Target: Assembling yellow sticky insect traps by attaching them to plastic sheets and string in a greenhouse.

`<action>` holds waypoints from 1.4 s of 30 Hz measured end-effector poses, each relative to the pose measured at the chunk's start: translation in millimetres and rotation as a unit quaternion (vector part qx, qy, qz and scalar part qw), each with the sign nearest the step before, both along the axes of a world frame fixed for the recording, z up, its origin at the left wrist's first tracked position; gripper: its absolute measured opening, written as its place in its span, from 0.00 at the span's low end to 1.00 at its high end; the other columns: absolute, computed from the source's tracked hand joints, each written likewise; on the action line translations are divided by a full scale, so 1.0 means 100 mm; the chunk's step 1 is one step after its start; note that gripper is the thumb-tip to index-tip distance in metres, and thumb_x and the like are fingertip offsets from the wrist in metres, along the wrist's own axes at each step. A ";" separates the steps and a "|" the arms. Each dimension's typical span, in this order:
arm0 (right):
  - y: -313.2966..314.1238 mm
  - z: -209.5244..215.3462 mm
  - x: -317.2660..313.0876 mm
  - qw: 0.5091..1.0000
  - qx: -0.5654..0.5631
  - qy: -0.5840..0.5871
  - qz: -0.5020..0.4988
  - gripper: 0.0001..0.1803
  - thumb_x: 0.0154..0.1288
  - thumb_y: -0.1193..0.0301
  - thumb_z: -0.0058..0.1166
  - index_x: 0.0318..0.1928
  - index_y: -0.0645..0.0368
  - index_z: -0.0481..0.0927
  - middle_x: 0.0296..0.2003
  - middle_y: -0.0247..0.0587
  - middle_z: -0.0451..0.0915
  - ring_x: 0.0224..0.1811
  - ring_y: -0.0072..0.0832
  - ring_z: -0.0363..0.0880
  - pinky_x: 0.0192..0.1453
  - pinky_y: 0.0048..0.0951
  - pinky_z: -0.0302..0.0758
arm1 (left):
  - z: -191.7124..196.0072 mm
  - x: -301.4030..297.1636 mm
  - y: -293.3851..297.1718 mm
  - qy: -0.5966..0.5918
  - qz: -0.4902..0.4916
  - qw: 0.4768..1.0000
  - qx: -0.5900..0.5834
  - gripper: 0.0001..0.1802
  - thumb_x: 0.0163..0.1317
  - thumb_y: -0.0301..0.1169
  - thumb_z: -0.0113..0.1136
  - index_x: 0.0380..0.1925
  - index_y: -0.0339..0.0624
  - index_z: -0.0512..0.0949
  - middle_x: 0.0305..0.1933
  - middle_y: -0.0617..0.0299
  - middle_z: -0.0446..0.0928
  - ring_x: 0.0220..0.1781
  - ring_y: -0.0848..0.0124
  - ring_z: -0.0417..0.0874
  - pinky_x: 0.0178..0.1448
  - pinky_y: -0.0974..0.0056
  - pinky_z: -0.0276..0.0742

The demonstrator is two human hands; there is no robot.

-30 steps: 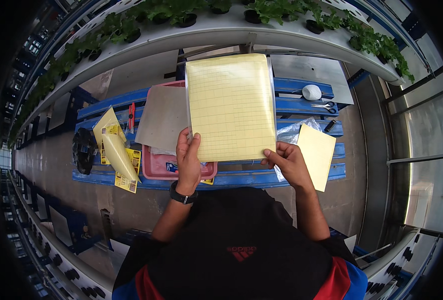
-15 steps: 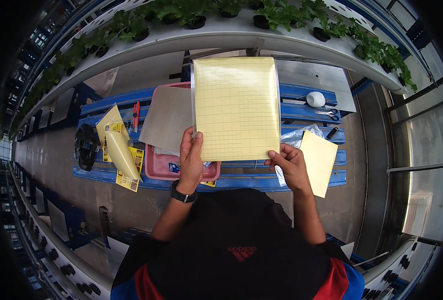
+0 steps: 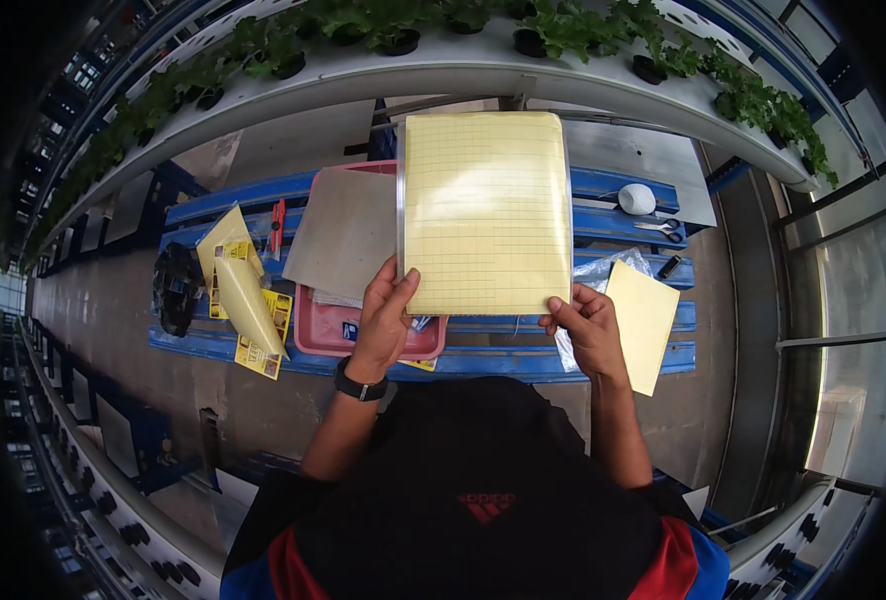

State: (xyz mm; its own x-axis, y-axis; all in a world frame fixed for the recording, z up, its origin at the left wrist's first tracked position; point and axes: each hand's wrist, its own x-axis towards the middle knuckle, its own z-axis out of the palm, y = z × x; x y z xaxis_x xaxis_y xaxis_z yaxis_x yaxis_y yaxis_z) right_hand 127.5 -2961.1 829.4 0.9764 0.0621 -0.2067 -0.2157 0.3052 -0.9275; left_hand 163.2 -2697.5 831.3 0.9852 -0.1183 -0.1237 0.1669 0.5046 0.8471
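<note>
A glossy yellow sticky trap sheet (image 3: 488, 230), printed with grid lines and edged with a clear margin, is held up over the bench. My left hand (image 3: 388, 325) pinches its lower left corner, thumb in front. At the lower right corner my right hand (image 3: 588, 325) grips it between thumb and fingers. Behind the sheet, and partly hidden by it, are a grey board (image 3: 338, 230) and a pink tray (image 3: 328, 335). Another yellow sheet (image 3: 641, 325) lies beside my right hand, over clear plastic wrapping (image 3: 603, 268).
On the blue slatted bench (image 3: 233, 202) are a red utility knife (image 3: 277, 226), a black plastic bag (image 3: 175, 288), curled yellow sheets (image 3: 246, 305), a white twine ball (image 3: 637, 200), scissors (image 3: 663, 230) and a small black object (image 3: 670, 267). Potted leafy plants (image 3: 398, 30) line a white channel beyond.
The held sheet has shifted slightly right and tilted, with a brighter glare across it. Both hands keep their grip and moved along with it.
</note>
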 end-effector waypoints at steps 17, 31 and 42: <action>-0.01 0.00 0.14 1.000 -0.012 0.004 0.028 0.11 0.66 0.72 0.60 0.43 0.67 0.79 0.28 0.39 0.84 0.28 0.19 0.79 0.37 0.20 0.75 | -0.14 -0.07 0.30 0.037 -0.160 0.985 0.061 0.12 0.69 0.28 0.57 0.48 0.31 0.77 0.42 0.52 0.84 0.40 0.69 0.86 0.44 0.68 0.83; 0.20 -0.03 0.27 0.999 0.029 -0.001 0.036 0.11 0.66 0.72 0.60 0.43 0.67 0.79 0.29 0.40 0.84 0.29 0.20 0.80 0.36 0.21 0.75 | -0.05 -0.06 0.50 0.010 -0.147 0.987 0.059 0.13 0.68 0.25 0.56 0.50 0.31 0.76 0.45 0.50 0.83 0.42 0.68 0.86 0.46 0.67 0.82; 0.61 0.06 0.60 0.992 0.068 -0.003 0.104 0.09 0.66 0.72 0.60 0.41 0.65 0.79 0.28 0.40 0.84 0.27 0.20 0.79 0.34 0.21 0.75 | 0.06 -0.15 0.93 0.020 -0.076 0.996 0.044 0.14 0.69 0.27 0.56 0.51 0.32 0.76 0.45 0.51 0.83 0.41 0.68 0.86 0.44 0.68 0.81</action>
